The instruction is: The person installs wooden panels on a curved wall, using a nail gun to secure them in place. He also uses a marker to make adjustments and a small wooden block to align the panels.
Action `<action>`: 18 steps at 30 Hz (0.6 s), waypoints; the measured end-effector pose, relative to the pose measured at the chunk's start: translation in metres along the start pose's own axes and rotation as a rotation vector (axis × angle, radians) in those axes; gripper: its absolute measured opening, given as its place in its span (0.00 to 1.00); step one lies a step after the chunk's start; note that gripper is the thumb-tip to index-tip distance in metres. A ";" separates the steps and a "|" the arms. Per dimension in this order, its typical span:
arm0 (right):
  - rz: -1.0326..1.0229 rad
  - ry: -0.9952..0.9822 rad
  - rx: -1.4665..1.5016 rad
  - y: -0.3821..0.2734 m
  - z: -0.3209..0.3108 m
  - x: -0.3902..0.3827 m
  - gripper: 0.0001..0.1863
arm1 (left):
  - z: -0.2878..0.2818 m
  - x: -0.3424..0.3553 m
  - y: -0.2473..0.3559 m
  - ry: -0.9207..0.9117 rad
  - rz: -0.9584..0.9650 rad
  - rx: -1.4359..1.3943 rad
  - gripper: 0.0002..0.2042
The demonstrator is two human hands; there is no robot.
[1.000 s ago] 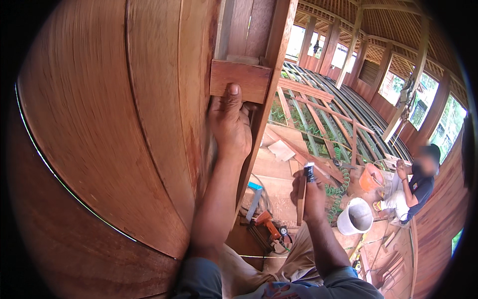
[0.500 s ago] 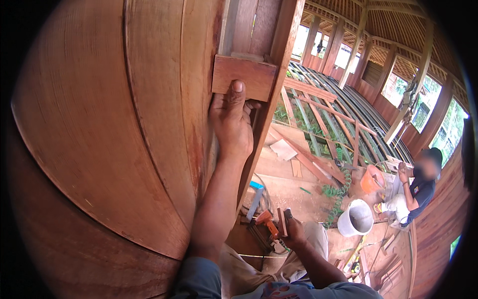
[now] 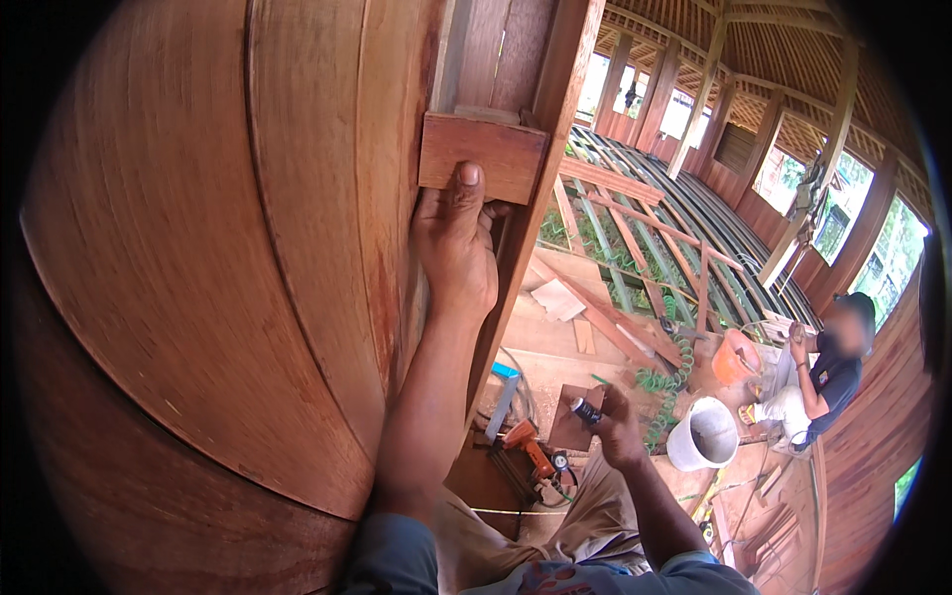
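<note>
My left hand (image 3: 458, 248) is closed on a small reddish-brown wooden block (image 3: 483, 157), its thumb pressed flat on the front face. Its other fingers are mostly hidden below and behind. The block spans a narrow upright recess between the plank wall (image 3: 317, 198) and a wooden post edge (image 3: 567, 89). Lower right, my right hand (image 3: 621, 428) is closed around a small dark cylinder (image 3: 586, 410) with a pale end, its exact kind unclear. A flat brown square of wood (image 3: 567, 433) is in the same hand, partly behind the cylinder.
An orange power tool (image 3: 531, 446) and a blue-handled saw (image 3: 504, 392) are below my hands. A coiled green hose (image 3: 666, 379), a white bucket (image 3: 704, 436) and an orange bucket (image 3: 736, 357) stand right. A person (image 3: 828, 367) sits beyond them; open floor joists (image 3: 635, 208) stretch behind.
My right hand has risen and moved slightly right, turning the wood piece from edge-on to show its flat face. My left hand stays on the block.
</note>
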State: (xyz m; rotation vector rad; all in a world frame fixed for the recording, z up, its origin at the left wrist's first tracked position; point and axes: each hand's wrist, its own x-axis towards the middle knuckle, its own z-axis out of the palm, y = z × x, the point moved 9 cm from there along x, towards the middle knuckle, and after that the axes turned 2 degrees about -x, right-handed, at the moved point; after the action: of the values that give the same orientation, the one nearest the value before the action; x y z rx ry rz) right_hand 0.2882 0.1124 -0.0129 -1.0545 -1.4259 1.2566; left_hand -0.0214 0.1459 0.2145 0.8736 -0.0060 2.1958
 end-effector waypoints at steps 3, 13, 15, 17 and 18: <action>-0.074 -0.028 0.014 -0.037 -0.005 0.010 0.19 | 0.001 0.000 0.000 -0.005 -0.006 -0.032 0.20; -0.173 0.055 -0.006 -0.089 -0.022 0.001 0.16 | 0.003 -0.002 0.001 0.051 -0.037 0.001 0.18; -0.139 0.046 -0.056 -0.082 -0.022 -0.004 0.13 | 0.005 -0.001 0.001 0.029 -0.036 -0.020 0.17; -0.143 0.032 -0.029 -0.077 -0.023 -0.008 0.13 | 0.003 -0.001 0.001 0.035 -0.034 -0.008 0.17; -0.124 0.025 -0.014 -0.073 -0.023 -0.010 0.13 | 0.003 0.000 0.001 0.036 -0.033 -0.008 0.17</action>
State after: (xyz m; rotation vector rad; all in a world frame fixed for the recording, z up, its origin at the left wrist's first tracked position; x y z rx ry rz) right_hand 0.3112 0.0990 0.0592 -0.9728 -1.4601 1.1416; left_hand -0.0198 0.1445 0.2168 0.8245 0.0175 2.1788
